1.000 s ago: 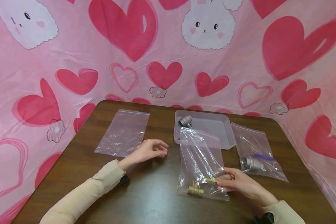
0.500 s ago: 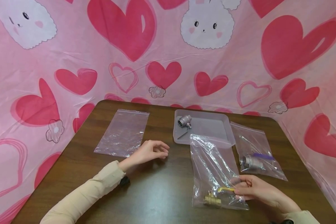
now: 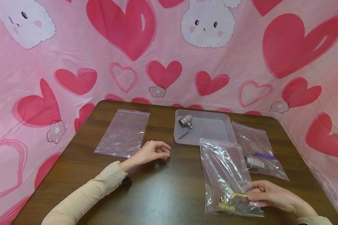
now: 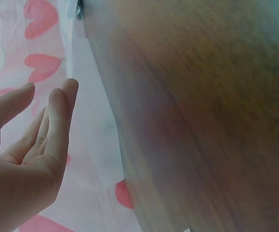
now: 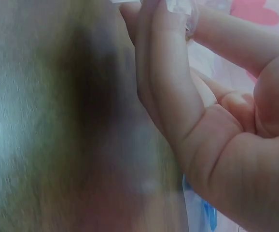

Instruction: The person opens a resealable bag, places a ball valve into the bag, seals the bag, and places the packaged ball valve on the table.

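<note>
My right hand (image 3: 273, 197) pinches the right side of a clear zip bag (image 3: 222, 168), right at the end of a yellow lever. Inside that bag sits a brass ball valve (image 3: 226, 207) with the yellow lever handle (image 3: 239, 195). In the right wrist view the fingers (image 5: 171, 72) and thumb meet on crinkled plastic at the top edge. My left hand (image 3: 150, 152) hovers low over the table with nothing in it, its fingers relaxed and slightly bent. Close to its wrist lies a second zip bag (image 3: 126, 129), flat and with nothing inside.
A translucent plastic tray (image 3: 211, 126) stands at the back, holding a steel ball valve (image 3: 185, 120) with a thin lever. To its right lies another zip bag (image 3: 256, 134) with a steel valve (image 3: 254, 162) and purple handle inside. The held bag's top overlaps the tray's front rim.
My right hand has carried the bag with the brass valve to the right and nearer to me, uncovering the tray's left part. My left hand has stayed almost still.
</note>
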### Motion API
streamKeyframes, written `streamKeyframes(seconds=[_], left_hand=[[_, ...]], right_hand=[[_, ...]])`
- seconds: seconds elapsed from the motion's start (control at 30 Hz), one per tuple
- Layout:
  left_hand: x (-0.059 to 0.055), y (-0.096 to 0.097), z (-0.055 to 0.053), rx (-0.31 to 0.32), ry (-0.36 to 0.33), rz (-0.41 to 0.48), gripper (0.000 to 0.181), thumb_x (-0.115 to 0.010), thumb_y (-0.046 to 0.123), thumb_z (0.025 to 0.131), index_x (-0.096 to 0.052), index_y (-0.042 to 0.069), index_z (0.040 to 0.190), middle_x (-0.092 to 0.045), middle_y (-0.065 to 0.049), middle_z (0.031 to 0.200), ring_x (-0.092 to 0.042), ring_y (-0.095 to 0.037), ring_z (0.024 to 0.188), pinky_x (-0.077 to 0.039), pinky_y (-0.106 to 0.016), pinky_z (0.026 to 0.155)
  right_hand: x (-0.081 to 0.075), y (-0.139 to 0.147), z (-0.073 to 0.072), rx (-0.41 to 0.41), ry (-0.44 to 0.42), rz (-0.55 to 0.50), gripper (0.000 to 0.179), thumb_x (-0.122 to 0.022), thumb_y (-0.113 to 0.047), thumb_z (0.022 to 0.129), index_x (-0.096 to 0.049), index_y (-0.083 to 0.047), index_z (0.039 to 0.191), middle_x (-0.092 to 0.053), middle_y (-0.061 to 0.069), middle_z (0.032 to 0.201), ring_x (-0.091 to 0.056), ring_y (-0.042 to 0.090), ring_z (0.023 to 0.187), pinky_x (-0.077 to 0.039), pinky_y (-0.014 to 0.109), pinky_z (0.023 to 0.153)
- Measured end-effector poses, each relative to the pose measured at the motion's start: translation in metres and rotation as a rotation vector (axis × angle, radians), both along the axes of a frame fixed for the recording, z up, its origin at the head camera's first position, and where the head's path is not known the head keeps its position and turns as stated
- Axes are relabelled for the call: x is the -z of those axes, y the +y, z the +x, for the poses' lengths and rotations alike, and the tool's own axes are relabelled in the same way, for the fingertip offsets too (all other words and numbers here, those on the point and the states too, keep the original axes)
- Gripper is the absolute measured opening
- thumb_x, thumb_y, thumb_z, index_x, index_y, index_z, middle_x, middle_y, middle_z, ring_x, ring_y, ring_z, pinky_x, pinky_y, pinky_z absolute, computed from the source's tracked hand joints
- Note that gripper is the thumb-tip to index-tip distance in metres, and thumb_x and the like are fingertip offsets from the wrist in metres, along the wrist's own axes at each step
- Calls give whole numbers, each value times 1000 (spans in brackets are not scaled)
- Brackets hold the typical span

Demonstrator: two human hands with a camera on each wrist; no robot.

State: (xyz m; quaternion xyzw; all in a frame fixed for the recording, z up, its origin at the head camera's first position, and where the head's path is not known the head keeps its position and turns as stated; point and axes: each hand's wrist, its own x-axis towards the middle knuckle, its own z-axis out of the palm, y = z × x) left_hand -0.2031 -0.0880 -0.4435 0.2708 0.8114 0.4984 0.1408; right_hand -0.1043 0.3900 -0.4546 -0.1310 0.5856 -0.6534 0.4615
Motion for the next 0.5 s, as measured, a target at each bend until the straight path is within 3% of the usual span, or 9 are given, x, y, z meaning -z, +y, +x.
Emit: streamKeyframes(seconds=[0.33,0.5], left_hand=[[1,0,-1,8,-19,37,31,-70,13,91,-67,-5,116,-76,-17,103,-76,-30,86,-57,-18,76],[2,0,-1,9,-29,45,31,-70,12,92,-66,-5,117,-76,-18,103,-76,-31,87,-58,-20,77]], right_hand=[[-3,4,-1,-2,-38,-3,26,-42,4,102,-56,-6,122,-74,-2,105,-70,5,94,-58,20,84],[-3,3,0,4,-13,11,24,-42,5,101,-55,-5,119,-74,-1,104,-70,7,93,-58,21,82]])
